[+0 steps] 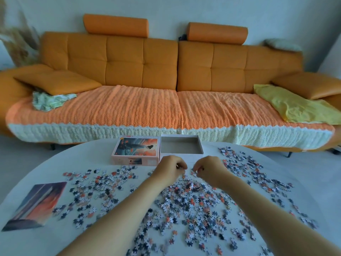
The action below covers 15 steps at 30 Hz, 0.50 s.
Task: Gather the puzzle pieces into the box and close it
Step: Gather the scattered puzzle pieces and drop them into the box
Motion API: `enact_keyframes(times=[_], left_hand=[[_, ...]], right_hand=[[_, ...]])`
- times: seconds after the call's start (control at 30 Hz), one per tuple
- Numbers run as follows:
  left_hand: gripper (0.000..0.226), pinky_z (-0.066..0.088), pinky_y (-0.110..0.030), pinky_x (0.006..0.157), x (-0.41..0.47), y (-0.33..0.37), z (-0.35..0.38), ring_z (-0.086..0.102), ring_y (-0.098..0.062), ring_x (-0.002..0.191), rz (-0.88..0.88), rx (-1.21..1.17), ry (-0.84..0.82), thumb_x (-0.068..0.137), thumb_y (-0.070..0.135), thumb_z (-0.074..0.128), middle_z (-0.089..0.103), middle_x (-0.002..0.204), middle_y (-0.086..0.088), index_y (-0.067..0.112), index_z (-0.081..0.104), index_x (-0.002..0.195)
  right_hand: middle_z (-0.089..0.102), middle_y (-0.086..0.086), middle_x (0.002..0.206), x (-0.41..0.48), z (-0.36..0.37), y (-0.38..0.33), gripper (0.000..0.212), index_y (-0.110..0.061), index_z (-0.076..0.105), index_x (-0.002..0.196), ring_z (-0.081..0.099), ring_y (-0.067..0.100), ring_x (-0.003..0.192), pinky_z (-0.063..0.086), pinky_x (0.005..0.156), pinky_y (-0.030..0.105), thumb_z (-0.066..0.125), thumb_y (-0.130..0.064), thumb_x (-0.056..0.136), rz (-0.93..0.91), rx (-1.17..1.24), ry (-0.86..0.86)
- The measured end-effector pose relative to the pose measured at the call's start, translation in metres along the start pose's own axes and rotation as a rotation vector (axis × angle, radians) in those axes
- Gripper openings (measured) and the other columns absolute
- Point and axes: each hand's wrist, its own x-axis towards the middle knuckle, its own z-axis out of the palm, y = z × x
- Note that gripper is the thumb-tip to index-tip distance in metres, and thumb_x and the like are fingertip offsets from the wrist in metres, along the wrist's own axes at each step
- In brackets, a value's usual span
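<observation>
An open box (181,146) stands at the far edge of a round white table (92,159), with its grey floor exposed. Its lid (135,150), printed with a picture, is laid flat to the left of the box and touches the box's left wall.

The puzzle pieces (193,202) are spread loose over the table on the near side of the box. The thickest heap is found straight in front of it, a thinner scatter is seen to its near left, and a further band runs to its near right.

Both hands are held just in front of the box's near wall, close together but apart. The left hand (170,167) is curled, and small dark bits are seen between thumb and fingers, so a few pieces appear to be pinched there. The right hand (209,168) is curled as well, with its fingertips turned down onto the far edge of the heap. Whether anything is grasped by it cannot be told.

A printed sheet (35,206) is laid flat well to the near left of the box. Behind the box, beyond the table, an orange sofa (142,61) is covered by a knitted throw (129,111), and a yellow cloth (287,106) is draped on it to the far right of the box.
</observation>
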Motion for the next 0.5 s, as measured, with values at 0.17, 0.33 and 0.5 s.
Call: enact_keyframes(times=[0.17, 0.33, 0.5], left_hand=[[0.007, 0.039, -0.014, 0.069, 0.050, 0.010, -0.016, 0.057, -0.007, 0.082, -0.046, -0.067, 0.079, 0.091, 0.015, 0.067, 0.066, 0.090, 0.005, 0.014, 0.072, 0.096], [0.011, 0.040, -0.020, 0.067, 0.100, 0.004, -0.014, 0.061, -0.013, 0.082, -0.117, -0.008, 0.117, 0.091, 0.013, 0.063, 0.069, 0.090, 0.000, 0.013, 0.074, 0.096], [0.026, 0.037, -0.028, 0.057, 0.119, -0.015, -0.001, 0.061, -0.027, 0.069, -0.083, 0.146, -0.010, 0.099, 0.019, 0.050, 0.069, 0.079, -0.009, 0.014, 0.073, 0.089]], right_hand=[[0.066, 0.000, 0.087, 0.043, -0.034, -0.009, 0.026, -0.020, 0.073, 0.095, 0.059, 0.018, 0.064, 0.051, 0.055, 0.027, 0.050, -0.008, 0.094, -0.029, 0.095, 0.159], [0.068, 0.002, 0.088, 0.091, -0.039, -0.001, 0.036, -0.024, 0.074, 0.094, 0.058, 0.022, 0.074, 0.046, 0.057, 0.030, 0.043, -0.007, 0.091, -0.081, -0.004, 0.213], [0.070, 0.006, 0.090, 0.110, -0.017, 0.018, 0.032, -0.024, 0.069, 0.115, 0.053, 0.018, 0.067, 0.042, 0.055, 0.028, 0.042, -0.016, 0.101, -0.150, -0.028, 0.082]])
